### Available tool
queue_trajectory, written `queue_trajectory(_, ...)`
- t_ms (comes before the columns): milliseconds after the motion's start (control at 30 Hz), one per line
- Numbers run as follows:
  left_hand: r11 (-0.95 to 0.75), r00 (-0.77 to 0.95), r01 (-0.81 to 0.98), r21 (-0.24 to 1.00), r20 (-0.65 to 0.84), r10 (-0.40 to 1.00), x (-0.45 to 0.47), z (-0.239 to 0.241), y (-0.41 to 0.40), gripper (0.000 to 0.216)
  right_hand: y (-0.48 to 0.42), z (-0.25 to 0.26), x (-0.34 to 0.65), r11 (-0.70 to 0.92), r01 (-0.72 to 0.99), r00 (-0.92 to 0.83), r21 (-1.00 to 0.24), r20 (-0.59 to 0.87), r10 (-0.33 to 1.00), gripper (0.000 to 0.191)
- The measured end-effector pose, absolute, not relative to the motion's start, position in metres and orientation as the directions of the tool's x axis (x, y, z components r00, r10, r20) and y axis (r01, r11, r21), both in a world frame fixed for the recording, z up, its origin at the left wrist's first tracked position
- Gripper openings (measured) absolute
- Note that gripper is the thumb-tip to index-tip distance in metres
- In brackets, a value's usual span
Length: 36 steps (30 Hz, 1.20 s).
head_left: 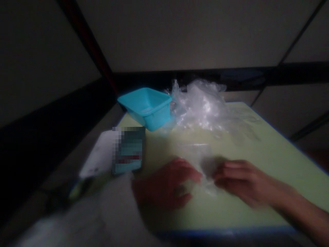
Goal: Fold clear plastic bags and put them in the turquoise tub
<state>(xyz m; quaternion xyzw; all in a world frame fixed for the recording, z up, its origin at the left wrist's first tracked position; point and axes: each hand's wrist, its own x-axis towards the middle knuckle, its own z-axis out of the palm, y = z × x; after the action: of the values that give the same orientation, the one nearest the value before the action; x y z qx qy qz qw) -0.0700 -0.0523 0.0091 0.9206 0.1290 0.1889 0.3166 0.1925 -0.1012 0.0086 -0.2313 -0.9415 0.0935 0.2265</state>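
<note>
Both my hands rest low on a pale green table [269, 161] in dim, blurred light. My left hand [164, 187] and my right hand [241, 180] face each other, fingers pinched on a small clear plastic bag [203, 161] that lies between them. A dark patch shows inside the bag near my right fingertips; I cannot make out what it is. My left arm wears a light sleeve [108, 212].
A heap of crumpled clear plastic bags [205, 106] lies at the table's far side. Beside it on the left stands a tilted turquoise tub [146, 106]. A white and teal box [115, 151] sits at the left edge. Dark partition walls surround the table.
</note>
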Motion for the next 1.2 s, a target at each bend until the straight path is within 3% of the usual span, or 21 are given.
queue_trajectory(333, -0.796, 0.836, 0.165, 0.582, 0.346, 0.426, -0.073, 0.004, -0.045, 0.013, -0.100, 0.006, 0.187, 0.854, 0.367, -0.846, -0.370, 0.250, 0.471, 0.023)
queue_trajectory(533, -0.769, 0.786, 0.233, 0.595, 0.351, 0.509, -0.077, 0.001, -0.043, 0.016, -0.104, 0.009, 0.185, 0.890, 0.372, -0.856, -0.264, 0.272, 0.439, 0.020)
queue_trajectory(700, -0.737, 0.854, 0.098, 0.669, 0.323, 0.407, -0.074, 0.009, -0.051, 0.018, -0.110, 0.014, 0.185, 0.878, 0.417, -0.854, -0.234, 0.229, 0.467, 0.021)
queue_trajectory(867, -0.729, 0.908, 0.102, 0.677, 0.236, 0.347, -0.069, 0.012, -0.053, 0.019, -0.108, 0.014, 0.186, 0.873, 0.414, -0.862, -0.258, 0.199, 0.467, 0.024)
queue_trajectory(1200, -0.674, 0.680, 0.308, 0.671, 0.340, 0.649, -0.077, -0.001, -0.037, 0.016, -0.109, 0.011, 0.185, 0.867, 0.456, -0.850, -0.201, 0.189, 0.491, 0.027)
